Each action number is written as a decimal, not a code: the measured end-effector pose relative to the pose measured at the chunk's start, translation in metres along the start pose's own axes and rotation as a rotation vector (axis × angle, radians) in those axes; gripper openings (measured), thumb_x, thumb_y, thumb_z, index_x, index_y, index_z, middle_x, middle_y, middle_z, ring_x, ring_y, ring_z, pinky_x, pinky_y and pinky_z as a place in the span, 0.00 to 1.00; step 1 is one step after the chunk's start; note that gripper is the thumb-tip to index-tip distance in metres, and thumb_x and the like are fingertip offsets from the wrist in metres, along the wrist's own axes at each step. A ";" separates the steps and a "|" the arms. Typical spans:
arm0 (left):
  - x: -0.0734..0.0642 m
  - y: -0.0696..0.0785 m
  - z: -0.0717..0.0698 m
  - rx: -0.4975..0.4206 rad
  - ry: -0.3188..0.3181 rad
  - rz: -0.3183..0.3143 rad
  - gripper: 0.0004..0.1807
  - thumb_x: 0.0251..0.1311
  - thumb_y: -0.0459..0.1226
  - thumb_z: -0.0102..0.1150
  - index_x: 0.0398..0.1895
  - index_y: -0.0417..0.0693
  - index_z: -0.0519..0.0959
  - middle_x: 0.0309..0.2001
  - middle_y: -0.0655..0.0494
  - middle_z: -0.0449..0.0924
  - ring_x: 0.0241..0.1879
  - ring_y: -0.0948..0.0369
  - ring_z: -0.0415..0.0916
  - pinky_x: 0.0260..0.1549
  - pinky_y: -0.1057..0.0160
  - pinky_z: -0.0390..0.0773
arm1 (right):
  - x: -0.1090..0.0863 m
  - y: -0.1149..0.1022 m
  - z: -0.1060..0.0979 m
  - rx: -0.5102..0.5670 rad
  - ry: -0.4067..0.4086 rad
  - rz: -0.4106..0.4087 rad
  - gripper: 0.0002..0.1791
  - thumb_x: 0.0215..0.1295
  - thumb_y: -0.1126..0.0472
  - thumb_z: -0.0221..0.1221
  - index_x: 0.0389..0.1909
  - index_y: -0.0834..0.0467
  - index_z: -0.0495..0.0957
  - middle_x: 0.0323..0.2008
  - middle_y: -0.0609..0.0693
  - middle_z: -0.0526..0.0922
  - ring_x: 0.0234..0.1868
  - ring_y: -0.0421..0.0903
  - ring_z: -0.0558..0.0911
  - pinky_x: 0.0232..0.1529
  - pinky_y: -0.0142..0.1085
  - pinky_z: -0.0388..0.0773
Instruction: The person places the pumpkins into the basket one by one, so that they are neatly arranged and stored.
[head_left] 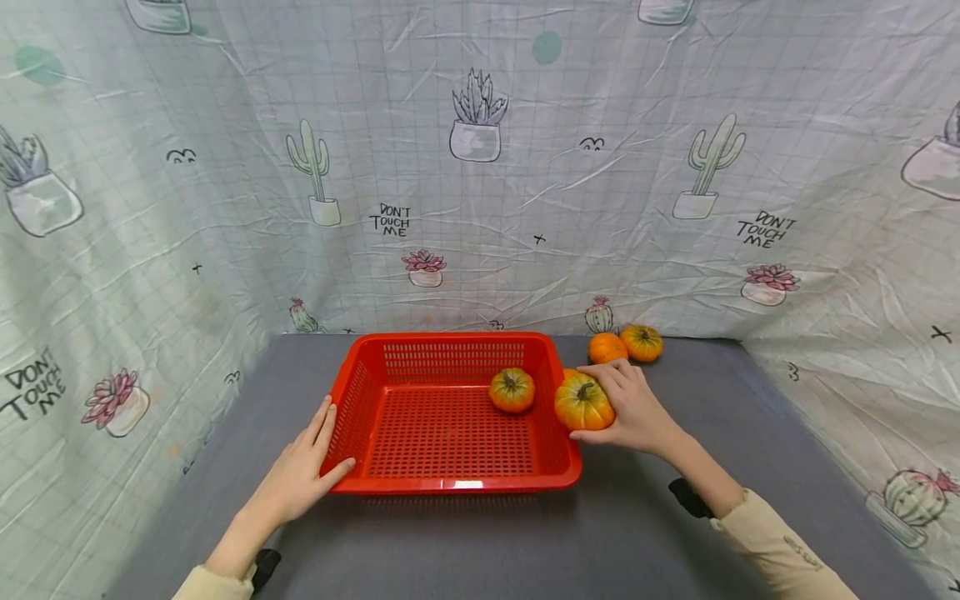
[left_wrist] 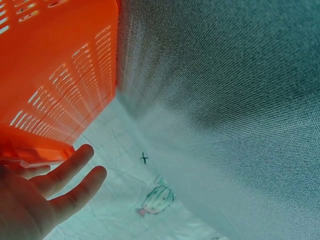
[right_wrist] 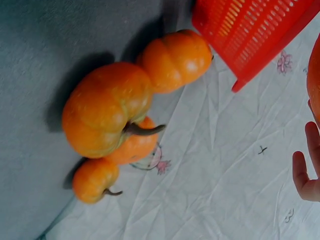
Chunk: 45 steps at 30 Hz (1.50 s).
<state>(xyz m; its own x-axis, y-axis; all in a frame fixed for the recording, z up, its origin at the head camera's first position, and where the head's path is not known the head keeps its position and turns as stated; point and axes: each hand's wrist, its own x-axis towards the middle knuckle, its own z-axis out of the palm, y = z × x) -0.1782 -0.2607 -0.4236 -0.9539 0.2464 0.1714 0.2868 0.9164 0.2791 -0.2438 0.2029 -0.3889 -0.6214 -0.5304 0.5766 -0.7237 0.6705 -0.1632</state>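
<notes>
a person's right hand (head_left: 621, 410) is curled round a yellow-orange pumpkin (head_left: 585, 403), fingers over the far side and thumb below, holding it right by the basket's right rim; i cannot tell whether it touches the plastic. its stem points up. the left hand (head_left: 302, 467) is spread fairly wide at the opposite end, fingers straight along the left rim and thumb reaching over the near left corner.

between the hands sits the red basket (head_left: 456, 483), slotted all round, set on the grey table (head_left: 465, 550). inside it, towards the right wall, rests one striped pumpkin (head_left: 512, 392), stem up, with the rest of the mesh floor showing.

beyond the right hand, near the back edge of the table, stand an orange pumpkin (head_left: 607, 348) and, just beside it, a yellower striped pumpkin (head_left: 642, 343). a sliver of another pumpkin (head_left: 570, 373) peeks out behind the held one. from the right wrist, four pumpkins show bunched on the table, close to the basket.

a pale, creased cloth (head_left: 540, 200) hangs behind and at both sides, printed with potted cacti and the words "don't touch me". both sleeves (head_left: 780, 546) are cream.
</notes>
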 end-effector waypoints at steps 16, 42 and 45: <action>0.000 0.001 -0.001 0.001 0.001 0.006 0.44 0.57 0.52 0.50 0.68 0.36 0.45 0.70 0.44 0.38 0.58 0.36 0.60 0.48 0.37 0.64 | 0.010 -0.018 0.017 0.042 -0.136 -0.059 0.45 0.39 0.30 0.60 0.54 0.55 0.68 0.45 0.47 0.74 0.42 0.40 0.65 0.42 0.41 0.64; 0.000 0.001 0.000 -0.017 0.004 -0.007 0.45 0.56 0.51 0.51 0.68 0.37 0.44 0.70 0.43 0.39 0.60 0.39 0.57 0.50 0.38 0.63 | 0.037 -0.035 0.038 -0.003 -0.339 -0.169 0.45 0.36 0.35 0.65 0.55 0.56 0.66 0.50 0.46 0.72 0.46 0.42 0.66 0.43 0.39 0.63; 0.000 0.001 -0.001 -0.014 0.002 -0.009 0.45 0.56 0.51 0.51 0.68 0.37 0.44 0.70 0.43 0.39 0.60 0.39 0.57 0.50 0.38 0.63 | 0.039 -0.037 0.040 -0.011 -0.359 -0.170 0.45 0.37 0.35 0.64 0.55 0.57 0.66 0.50 0.47 0.72 0.46 0.42 0.66 0.42 0.37 0.61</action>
<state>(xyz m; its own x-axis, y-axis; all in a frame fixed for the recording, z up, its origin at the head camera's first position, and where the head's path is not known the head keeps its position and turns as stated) -0.1776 -0.2603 -0.4228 -0.9562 0.2376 0.1711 0.2797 0.9141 0.2937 -0.2534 0.1370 -0.3924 -0.5595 -0.7811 0.2774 -0.8235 0.5616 -0.0796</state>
